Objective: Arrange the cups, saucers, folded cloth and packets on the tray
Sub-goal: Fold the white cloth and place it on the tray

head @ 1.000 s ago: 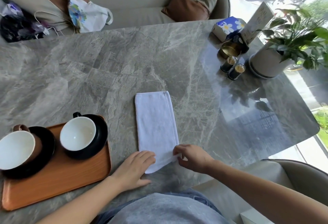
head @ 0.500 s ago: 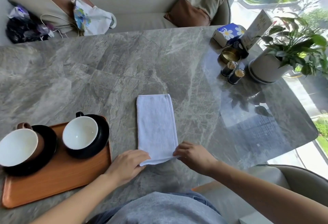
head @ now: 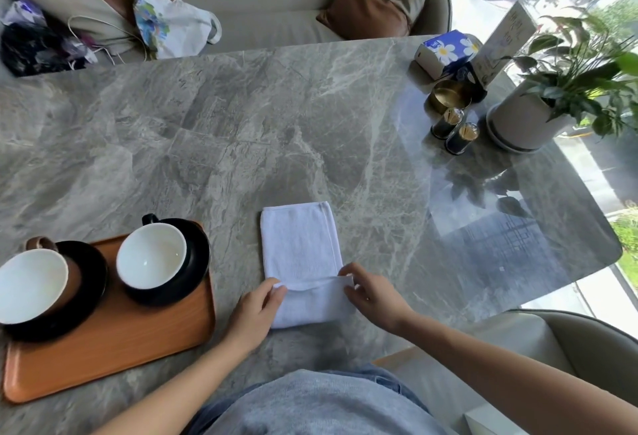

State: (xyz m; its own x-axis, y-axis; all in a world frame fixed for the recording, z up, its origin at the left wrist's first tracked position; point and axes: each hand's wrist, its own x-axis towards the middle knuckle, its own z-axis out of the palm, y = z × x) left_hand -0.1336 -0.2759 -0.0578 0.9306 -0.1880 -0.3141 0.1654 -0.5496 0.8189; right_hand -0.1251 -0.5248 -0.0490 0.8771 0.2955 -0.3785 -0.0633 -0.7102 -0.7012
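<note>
The person is working on the fold of the white cloth (head: 300, 245), which is lying on the marble table (head: 241, 124) at about 6 o'clock, directly in front of them and near the tray's right edge without touching it. The left hand (head: 253, 314) is pinching the left corner of the near end between thumb and fingers, and the right hand (head: 374, 296) is pinching the right corner the same way. Between them the near end is lying doubled over the cloth's middle, while the far end is lying flat and uncovered. The orange tray (head: 138, 348) is sitting at 8 o'clock, already carrying the brown cup (head: 32, 284) on its black saucer (head: 89, 276) and the black cup (head: 152, 255) on a second saucer (head: 198, 258), so the cups and saucers seem placed and the cloth step is under way. The next move is probably calling for both hands to carry the flap evenly toward 12 o'clock until the edges are meeting, then to lift the bundle toward 8 o'clock onto the tray's bare near strip. No packets are showing plainly; a blue tissue pack (head: 445, 51) is standing at 1 o'clock, well apart.
</note>
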